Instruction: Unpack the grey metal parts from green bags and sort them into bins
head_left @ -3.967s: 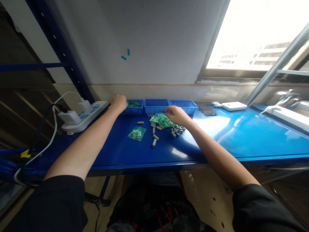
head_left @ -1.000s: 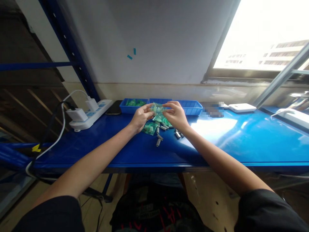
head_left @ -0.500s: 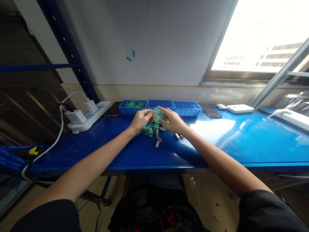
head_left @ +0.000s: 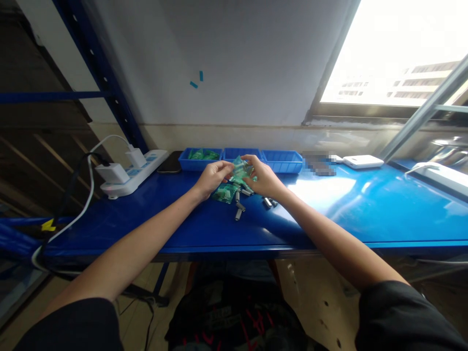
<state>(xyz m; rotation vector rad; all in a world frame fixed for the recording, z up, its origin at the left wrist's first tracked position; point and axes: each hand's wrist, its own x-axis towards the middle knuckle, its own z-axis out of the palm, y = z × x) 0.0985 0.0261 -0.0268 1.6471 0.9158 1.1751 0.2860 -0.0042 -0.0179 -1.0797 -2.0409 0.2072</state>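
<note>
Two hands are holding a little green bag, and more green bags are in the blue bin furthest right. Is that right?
Not quite. The head view shows those green bags in the blue bin furthest left, not right. The left hand and right hand are indeed holding a little green bag.

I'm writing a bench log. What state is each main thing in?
Held green bag: raised, sealing unclear
Left hand: pinching that bag
Right hand: curved at its right side, grip unclear
Lower green bag: lying down, small parts inside
Front metal cylinders: loose, lying down
Left blue bin: open-topped, holding green packets
Smartphone: lying flat, dark side up
Power strip: two white adapters plugged in
</note>
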